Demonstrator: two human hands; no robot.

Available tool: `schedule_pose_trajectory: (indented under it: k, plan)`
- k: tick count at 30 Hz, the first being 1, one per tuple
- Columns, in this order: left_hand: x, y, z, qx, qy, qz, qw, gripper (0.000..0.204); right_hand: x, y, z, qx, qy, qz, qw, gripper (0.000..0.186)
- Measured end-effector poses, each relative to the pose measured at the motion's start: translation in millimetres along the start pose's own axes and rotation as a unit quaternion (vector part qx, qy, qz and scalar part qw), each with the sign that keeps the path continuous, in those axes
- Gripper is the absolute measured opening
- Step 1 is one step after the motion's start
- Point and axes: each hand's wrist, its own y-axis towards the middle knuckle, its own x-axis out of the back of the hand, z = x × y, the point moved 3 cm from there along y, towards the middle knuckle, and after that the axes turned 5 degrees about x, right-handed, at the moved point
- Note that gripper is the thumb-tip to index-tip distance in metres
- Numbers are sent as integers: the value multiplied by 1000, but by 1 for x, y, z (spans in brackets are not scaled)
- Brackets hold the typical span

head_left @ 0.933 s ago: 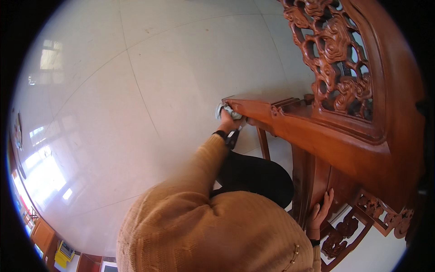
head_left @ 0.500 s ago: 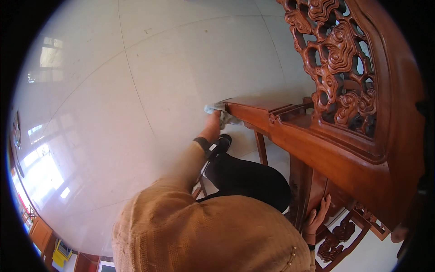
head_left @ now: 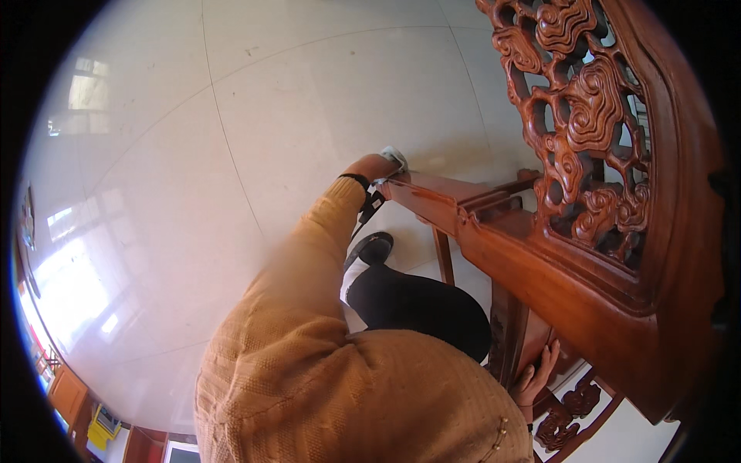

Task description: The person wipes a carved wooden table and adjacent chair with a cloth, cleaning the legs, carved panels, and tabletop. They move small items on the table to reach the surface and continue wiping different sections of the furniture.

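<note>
- Grasping a pale cloth (head_left: 395, 157) in the left hand (head_left: 372, 167), bunched up at the fingers (too covered to tell one from another).
- Held, cloth and all, at the far end of some reddish-brown wooden furniture (head_left: 548, 270), right by the corner of a long, narrow part; impossible to tell how much of the cloth touches the wood.
- Laying the right hand (head_left: 535, 378), loose and with fingers spread, against a lower wooden panel (head_left: 535, 336) of the same furniture.
- Wearing a black band (head_left: 355, 180) on the left wrist, just beside a small dark object (head_left: 371, 207) (too unclear to name).
- Stretching the left arm well out from the body in a tan knitted sweater (head_left: 309, 339).
- Bending a knee in black trousers (head_left: 424, 309) close beside the furniture, with a black shoe (head_left: 375, 248) near the far end.
- Rising on the right, above the long wooden part: a panel of openwork carving (head_left: 590, 116), full of cloud-like swirls.
- Spread out beyond, on the left: a pale tiled floor (head_left: 293, 100), glossy enough for bright window reflections (head_left: 81, 282).
- Tucked into the lower left edge: a brown cabinet (head_left: 68, 392) and something yellow (head_left: 99, 434) (bent by the lens).
</note>
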Motion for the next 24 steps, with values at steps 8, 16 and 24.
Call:
schedule_pose_trajectory:
  k: [8, 16, 24]
  plan:
    - [25, -41, -88, -20, -98, 235, 967, 52, 2, -2, -4, -9, -16, 9, 1000, 61]
    - [27, -24, -80, 79, 15, 257, 963, 59, 3, -4, -11, -37, -31, 9, 999, 65]
    - [22, -52, -74, 41, -165, 332, 928, 58, 6, -2, 7, -76, -22, 23, 997, 63]
